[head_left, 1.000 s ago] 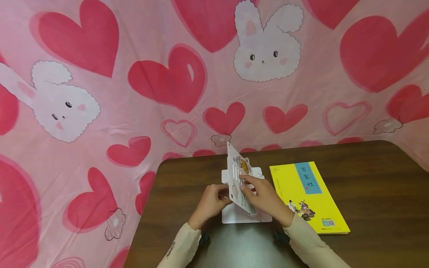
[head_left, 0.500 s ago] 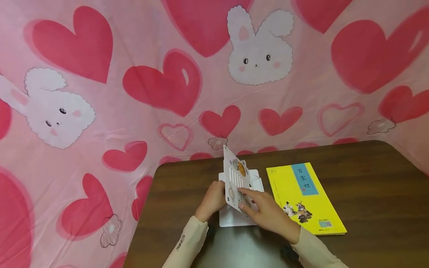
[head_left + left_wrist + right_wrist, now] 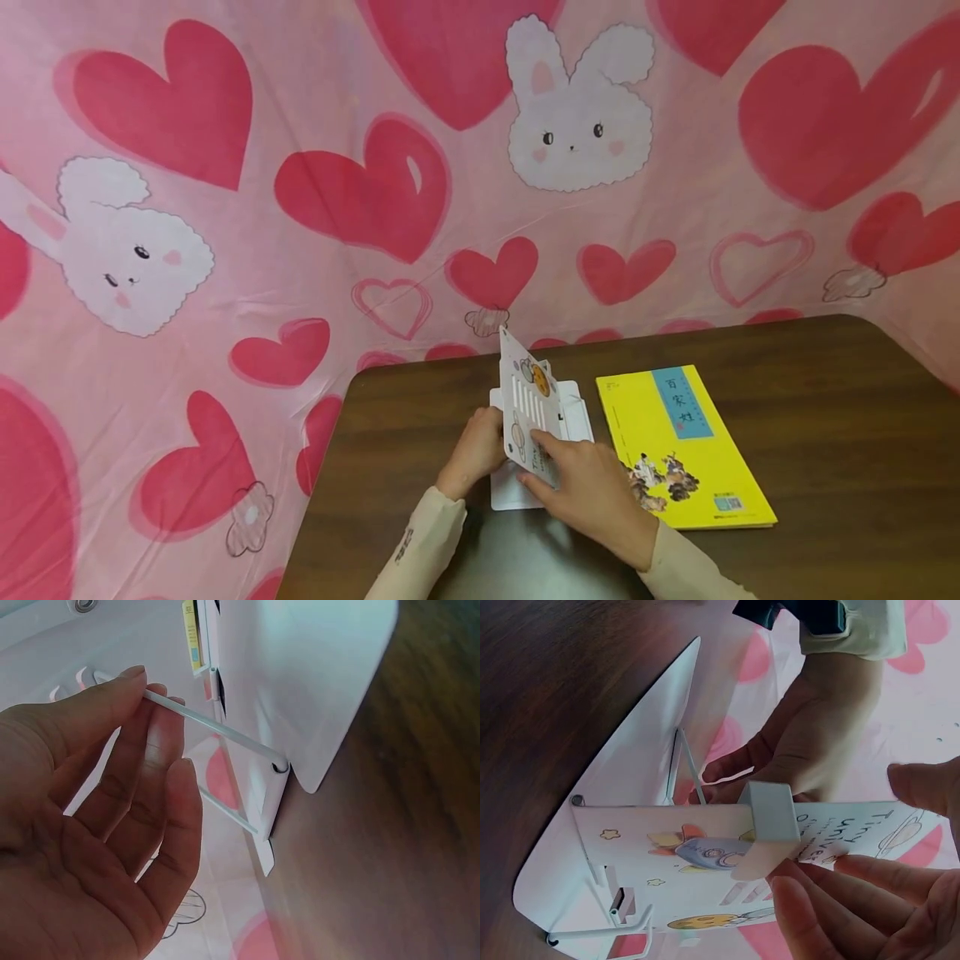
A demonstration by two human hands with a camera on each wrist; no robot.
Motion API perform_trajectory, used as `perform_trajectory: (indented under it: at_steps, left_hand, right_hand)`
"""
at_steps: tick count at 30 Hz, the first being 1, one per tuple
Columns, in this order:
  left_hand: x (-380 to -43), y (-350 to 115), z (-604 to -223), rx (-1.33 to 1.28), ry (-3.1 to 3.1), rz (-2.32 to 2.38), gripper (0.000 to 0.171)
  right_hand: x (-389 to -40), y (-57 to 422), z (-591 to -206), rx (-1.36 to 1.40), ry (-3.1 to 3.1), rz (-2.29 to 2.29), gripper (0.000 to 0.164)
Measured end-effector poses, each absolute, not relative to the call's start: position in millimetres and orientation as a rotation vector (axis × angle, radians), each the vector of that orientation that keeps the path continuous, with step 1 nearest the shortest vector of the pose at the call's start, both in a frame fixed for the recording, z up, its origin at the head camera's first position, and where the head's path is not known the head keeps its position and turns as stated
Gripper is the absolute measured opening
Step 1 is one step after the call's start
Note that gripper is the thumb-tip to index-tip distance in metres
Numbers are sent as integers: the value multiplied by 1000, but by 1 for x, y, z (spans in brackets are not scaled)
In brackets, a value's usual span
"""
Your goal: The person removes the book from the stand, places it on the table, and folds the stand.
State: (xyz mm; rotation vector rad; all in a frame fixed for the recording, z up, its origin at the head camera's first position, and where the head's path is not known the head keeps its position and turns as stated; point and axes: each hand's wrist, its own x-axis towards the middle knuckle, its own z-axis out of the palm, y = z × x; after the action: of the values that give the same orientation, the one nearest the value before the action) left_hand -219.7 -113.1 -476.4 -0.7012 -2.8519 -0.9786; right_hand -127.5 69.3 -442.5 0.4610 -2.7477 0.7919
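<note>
A white book stand (image 3: 517,400) with cartoon planets and the words "Tiny universe" printed on its panel stands on the table, its panel raised from a flat base (image 3: 513,492). Behind the panel, my left hand (image 3: 474,450) pinches the white wire support leg (image 3: 217,729) between thumb and fingertips. The lower end of that wire sits at the hinge of the base. My right hand (image 3: 596,483) is at the printed front, its fingers (image 3: 885,874) relaxed and touching the panel near the white ledge (image 3: 774,817). Its thumb lies apart, by the panel's edge.
A yellow book (image 3: 686,450) with a blue title label lies flat to the right of the stand, close to my right hand. The dark wooden table (image 3: 825,400) ends at a pink cloth (image 3: 315,242) with hearts and rabbits.
My left hand has slid further behind the panel, so its fingers are now hidden in the head view. My right hand has shifted lower on the panel. The head view has shifted slightly.
</note>
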Motion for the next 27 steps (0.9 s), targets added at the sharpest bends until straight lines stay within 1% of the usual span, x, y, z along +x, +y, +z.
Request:
perform_trajectory:
  at_steps: [3, 8, 13, 21, 27]
  left_hand:
    - [-219, -114, -478, -727, -2846, -989, 9]
    - [-219, -114, -481, -759, -2852, -1007, 9]
    - [-222, -110, -480, -788, -2879, -1040, 10]
    - [-221, -107, -480, -848, -2936, -1141, 9]
    - [-222, -105, -484, -887, -2931, -1118, 10]
  right_hand:
    - [-126, 66, -444, 459, -2727, 713, 49]
    - [-125, 67, -445, 457, -2750, 747, 49]
    - [-127, 74, -444, 413, -2710, 879, 48]
    - [-126, 88, -445, 345, -2660, 1092, 37]
    - [-125, 94, -448, 333, -2649, 1166, 37]
